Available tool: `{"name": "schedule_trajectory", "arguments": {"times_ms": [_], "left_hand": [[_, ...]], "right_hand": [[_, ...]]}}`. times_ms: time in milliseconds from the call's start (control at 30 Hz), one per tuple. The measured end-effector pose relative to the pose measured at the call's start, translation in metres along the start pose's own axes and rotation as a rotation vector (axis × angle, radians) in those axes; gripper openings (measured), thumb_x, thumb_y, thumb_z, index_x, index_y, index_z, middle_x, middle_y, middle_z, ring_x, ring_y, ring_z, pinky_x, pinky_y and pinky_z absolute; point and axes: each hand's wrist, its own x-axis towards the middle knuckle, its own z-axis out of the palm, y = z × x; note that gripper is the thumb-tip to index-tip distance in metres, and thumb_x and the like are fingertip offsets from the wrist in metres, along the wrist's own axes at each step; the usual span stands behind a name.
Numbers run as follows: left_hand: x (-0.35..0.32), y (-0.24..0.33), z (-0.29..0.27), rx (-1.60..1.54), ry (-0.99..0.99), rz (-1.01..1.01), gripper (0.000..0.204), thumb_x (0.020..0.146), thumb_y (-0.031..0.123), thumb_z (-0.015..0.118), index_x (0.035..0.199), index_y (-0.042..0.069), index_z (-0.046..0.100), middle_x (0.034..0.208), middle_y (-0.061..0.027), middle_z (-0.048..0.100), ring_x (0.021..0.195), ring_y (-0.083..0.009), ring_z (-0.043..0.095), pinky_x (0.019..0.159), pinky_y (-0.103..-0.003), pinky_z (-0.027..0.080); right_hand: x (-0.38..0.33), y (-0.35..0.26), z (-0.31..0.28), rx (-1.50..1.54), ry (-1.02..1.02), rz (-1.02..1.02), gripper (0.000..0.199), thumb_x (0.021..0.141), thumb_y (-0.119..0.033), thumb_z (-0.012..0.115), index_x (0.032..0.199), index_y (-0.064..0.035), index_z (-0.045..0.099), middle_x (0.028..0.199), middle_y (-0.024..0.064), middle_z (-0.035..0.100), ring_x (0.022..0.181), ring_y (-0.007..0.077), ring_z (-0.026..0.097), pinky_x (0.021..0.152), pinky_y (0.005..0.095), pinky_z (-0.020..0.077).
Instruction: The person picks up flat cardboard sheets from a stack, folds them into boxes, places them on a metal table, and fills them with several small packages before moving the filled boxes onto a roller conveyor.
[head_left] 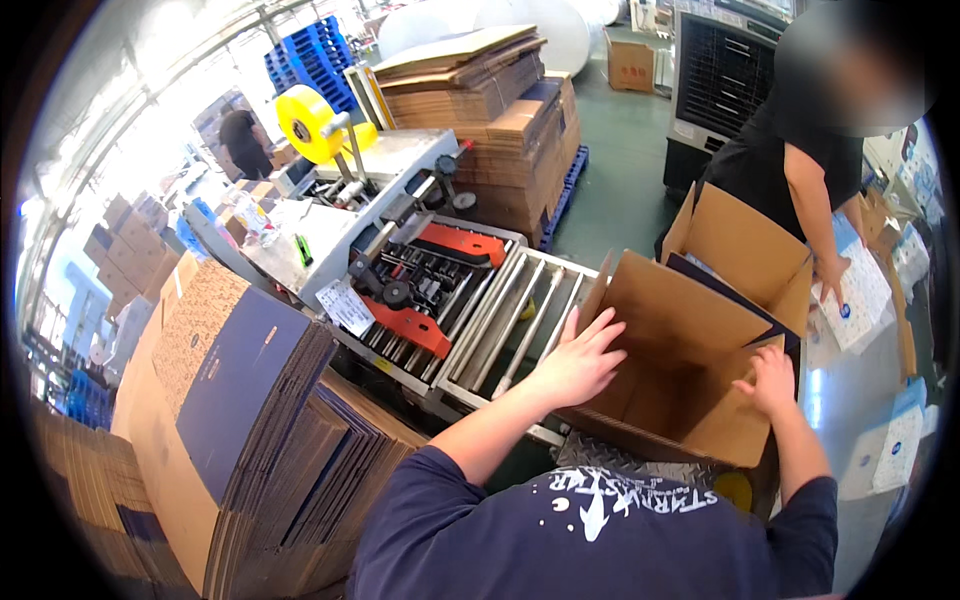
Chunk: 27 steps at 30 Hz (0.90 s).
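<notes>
An open brown cardboard box (640, 395) stands in front of me with its flaps raised. At its left side is my left hand (588, 362), fingers spread and reaching over the edge. My right hand (770, 380) bends over the right wall, its fingers curled at the rim. Just beyond stands a second open box (745, 240), close against the first. A co-worker's hand (832, 280) rests on a white, blue-marked package (858, 300) to the right of that box.
Left of the box runs a roller conveyor (525, 320) with a taping machine carrying a yellow tape roll (308, 124). Flat cartons (250, 400) are stacked at my left. More cardboard stands on a blue pallet (565, 200) farther back. A black air cooler (722, 75) is beside the co-worker.
</notes>
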Motion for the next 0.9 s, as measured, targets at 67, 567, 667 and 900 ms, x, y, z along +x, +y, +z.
{"name": "schedule_trajectory", "arguments": {"times_ms": [67, 567, 667, 900], "left_hand": [[0.010, 0.023, -0.009, -0.051, 0.142, -0.028, 0.029, 0.077, 0.020, 0.065, 0.104, 0.011, 0.060, 0.124, -0.0101, 0.047, 0.129, -0.0274, 0.034, 0.101, -0.066, 0.017], [-0.055, -0.048, -0.008, -0.203, 0.011, -0.147, 0.030, 0.066, 0.021, 0.074, 0.093, 0.009, 0.066, 0.103, -0.0070, 0.064, 0.100, -0.0249, 0.057, 0.089, -0.039, 0.042], [-0.128, -0.124, 0.012, -0.037, -0.016, -0.315, 0.044, 0.067, 0.017, 0.073, 0.107, 0.006, 0.060, 0.119, -0.0134, 0.056, 0.113, -0.0332, 0.048, 0.095, -0.045, 0.038], [-0.093, -0.050, 0.184, -0.197, -0.543, -0.568, 0.118, 0.064, 0.045, 0.076, 0.142, -0.001, 0.001, 0.149, -0.0232, -0.001, 0.138, -0.0373, -0.002, 0.108, -0.054, 0.012]], "right_hand": [[-0.004, 0.010, -0.008, -0.093, -0.215, 0.055, 0.054, 0.063, -0.049, 0.072, 0.094, -0.0052, 0.065, 0.113, 0.0095, 0.055, 0.114, 0.0253, 0.043, 0.096, 0.0420, 0.0316], [-0.076, -0.059, 0.143, 1.141, -0.641, 0.616, 0.080, 0.062, -0.026, 0.068, 0.129, 0.0058, 0.038, 0.115, 0.0233, 0.055, 0.105, 0.0320, 0.055, 0.090, 0.0352, 0.0445], [-0.060, -0.066, 0.131, 1.458, -0.464, 0.291, 0.078, 0.063, -0.012, 0.065, 0.134, -0.0013, 0.033, 0.121, 0.0184, 0.053, 0.111, 0.0258, 0.050, 0.091, 0.0339, 0.0427], [-0.115, 0.063, 0.074, 0.694, -0.417, 0.478, 0.074, 0.070, -0.022, 0.062, 0.137, -0.0062, 0.034, 0.123, 0.0227, 0.051, 0.110, 0.0311, 0.053, 0.092, 0.0373, 0.0426]]}}
